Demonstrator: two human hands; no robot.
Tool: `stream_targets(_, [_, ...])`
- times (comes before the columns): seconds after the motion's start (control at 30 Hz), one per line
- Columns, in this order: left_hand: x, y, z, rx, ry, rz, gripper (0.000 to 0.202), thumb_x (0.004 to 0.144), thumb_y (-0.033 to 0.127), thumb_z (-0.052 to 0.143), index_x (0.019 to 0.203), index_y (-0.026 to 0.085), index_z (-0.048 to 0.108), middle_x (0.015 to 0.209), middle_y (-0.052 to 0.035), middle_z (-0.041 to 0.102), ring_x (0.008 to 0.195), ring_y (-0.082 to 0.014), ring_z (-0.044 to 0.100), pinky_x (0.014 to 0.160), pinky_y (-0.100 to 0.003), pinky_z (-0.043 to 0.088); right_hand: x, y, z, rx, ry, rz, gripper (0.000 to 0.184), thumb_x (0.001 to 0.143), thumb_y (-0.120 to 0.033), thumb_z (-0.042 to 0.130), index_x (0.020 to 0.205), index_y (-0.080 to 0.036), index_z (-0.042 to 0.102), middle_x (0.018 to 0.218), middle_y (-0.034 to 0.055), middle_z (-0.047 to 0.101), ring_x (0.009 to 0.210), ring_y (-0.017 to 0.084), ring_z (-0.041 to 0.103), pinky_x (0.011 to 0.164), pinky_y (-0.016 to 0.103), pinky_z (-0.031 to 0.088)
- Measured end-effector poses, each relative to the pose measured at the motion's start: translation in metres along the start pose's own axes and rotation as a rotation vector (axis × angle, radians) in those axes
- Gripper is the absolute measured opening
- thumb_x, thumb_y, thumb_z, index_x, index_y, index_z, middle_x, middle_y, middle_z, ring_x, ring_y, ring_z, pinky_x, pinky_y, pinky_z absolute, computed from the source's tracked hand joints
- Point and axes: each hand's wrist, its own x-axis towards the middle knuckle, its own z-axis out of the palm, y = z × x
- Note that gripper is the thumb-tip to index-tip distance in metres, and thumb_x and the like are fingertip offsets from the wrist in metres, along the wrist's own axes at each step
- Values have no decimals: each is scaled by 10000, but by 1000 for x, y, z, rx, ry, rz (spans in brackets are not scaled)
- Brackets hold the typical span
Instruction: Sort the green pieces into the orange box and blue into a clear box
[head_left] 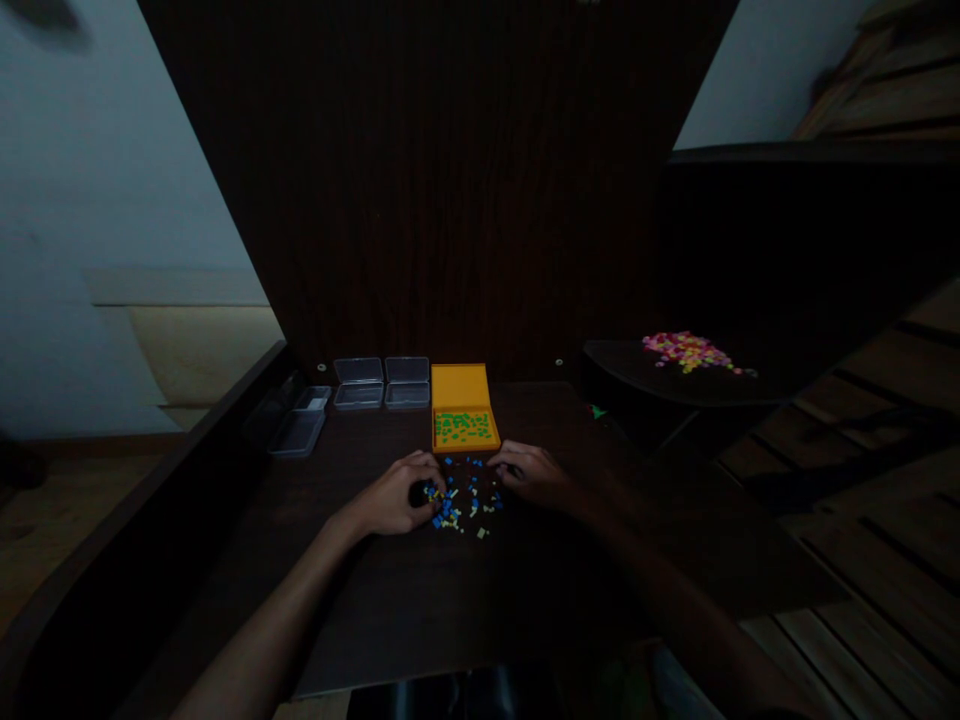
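Observation:
Many tiny building bricks (443,519), mostly blue, white and pale yellow, lie loosely scattered on the dark tabletop. At the left edge of this scatter is my left hand (405,495), its fingers and thumb curled toward each other among the bricks. What sits between those fingertips is too small to make out. My right hand (534,474) rests at the far right side of the scatter, index finger and thumb close together near the tabletop; anything pinched there is hidden. Just beyond both hands stands an opened yellow box (460,386) with many green pieces (461,427) inside.
Two clear plastic cases (358,371), (407,369) stand with lids raised left of the yellow box. Another clear case (298,434) lies open farther left. A pile of pink, red and yellow pieces (686,350) covers part of a side shelf (622,362). A dark panel (420,200) rises behind.

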Motion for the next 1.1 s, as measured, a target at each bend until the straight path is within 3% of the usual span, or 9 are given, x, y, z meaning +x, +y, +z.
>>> stream_targets(0.73, [-1,2,1,8,-59,4,161,740,147,609,850,212,707,954,-37,584,942,-183,557,937,-325,430,0,-1,-1,-8,-7,8,236,843,-164,514,988,-209,694,911,39,651,776,149,586,697,257,437])
stream_targets(1.1, [-5,-4,-11,35,-67,-20,222,636,72,586,800,198,668,937,-30,575,913,-186,557,876,-304,440,-1,-1,-3,-7,-6,1,230,846,-172,513,980,-213,695,905,34,654,766,143,582,691,249,430])
